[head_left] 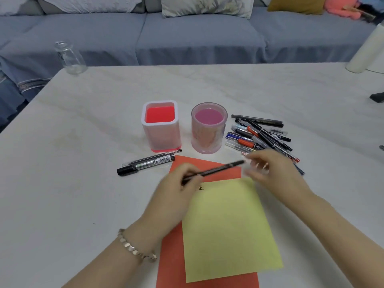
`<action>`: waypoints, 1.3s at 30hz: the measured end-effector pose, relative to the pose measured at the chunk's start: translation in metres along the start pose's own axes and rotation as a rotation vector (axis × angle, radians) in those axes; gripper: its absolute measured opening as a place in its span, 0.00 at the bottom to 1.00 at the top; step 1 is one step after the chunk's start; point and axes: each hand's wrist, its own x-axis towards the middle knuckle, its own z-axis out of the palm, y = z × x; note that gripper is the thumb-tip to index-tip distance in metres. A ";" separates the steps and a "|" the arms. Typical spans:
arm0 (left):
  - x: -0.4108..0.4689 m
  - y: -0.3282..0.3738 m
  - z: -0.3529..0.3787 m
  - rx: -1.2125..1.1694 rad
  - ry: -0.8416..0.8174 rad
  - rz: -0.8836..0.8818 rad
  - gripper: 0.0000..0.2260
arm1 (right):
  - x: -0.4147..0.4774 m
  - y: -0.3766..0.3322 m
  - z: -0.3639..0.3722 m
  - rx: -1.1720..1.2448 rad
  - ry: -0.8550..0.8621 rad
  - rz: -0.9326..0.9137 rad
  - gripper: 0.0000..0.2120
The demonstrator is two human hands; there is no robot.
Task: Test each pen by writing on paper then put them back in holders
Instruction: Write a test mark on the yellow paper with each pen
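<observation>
Head view: one black pen (220,169) is held in the left hand (176,192), whose fingers are curled round its lower end. The pen slants up to the right above the top of the paper, its far end close to the fingers of the right hand (276,171). That right hand is blurred, its fingers loosely bent. I cannot tell whether it pinches anything.

Two sheets lie on the bench (83,142) under the hands. One yellow sheet (228,225) rests on one red sheet (207,166), which shows past it at the top, left and bottom. One small written mark (200,187) sits at the yellow sheet's top left corner, just beside the left hand.

Two holders stand upright side by side beyond the paper, a square holder (161,129), white with a red inside, on the left and a round holder (208,132) of pink clear plastic on the right.

Just right of the round holder lies one heap of pens (261,134), black, red, blue and clear, crossed over each other so that I cannot count them exactly. Two more lie apart in front of the square holder: one thick marker (145,164) and, touching it behind, one thin pen (154,156).

One glass jar (70,58) stands at the far left corner. One bracelet (135,247) circles the left wrist. A grey sofa (197,38) runs behind the bench.
</observation>
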 end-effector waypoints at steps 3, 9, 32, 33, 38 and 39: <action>0.002 -0.038 -0.026 0.426 0.211 0.121 0.03 | 0.019 0.017 0.004 -0.298 0.125 0.056 0.13; -0.001 -0.086 -0.045 0.743 0.314 0.139 0.05 | 0.031 0.034 0.018 -0.508 0.052 0.040 0.10; -0.011 -0.081 0.019 0.689 -0.013 0.294 0.26 | -0.004 -0.066 -0.003 1.425 0.020 0.456 0.18; -0.011 -0.081 0.019 0.687 -0.011 0.297 0.26 | -0.005 -0.067 -0.001 1.437 0.021 0.461 0.20; -0.011 -0.083 0.020 0.670 0.001 0.302 0.26 | -0.007 -0.068 0.000 1.368 0.015 0.510 0.22; -0.011 -0.083 0.020 0.668 0.003 0.304 0.26 | -0.007 -0.067 0.000 1.312 0.042 0.520 0.21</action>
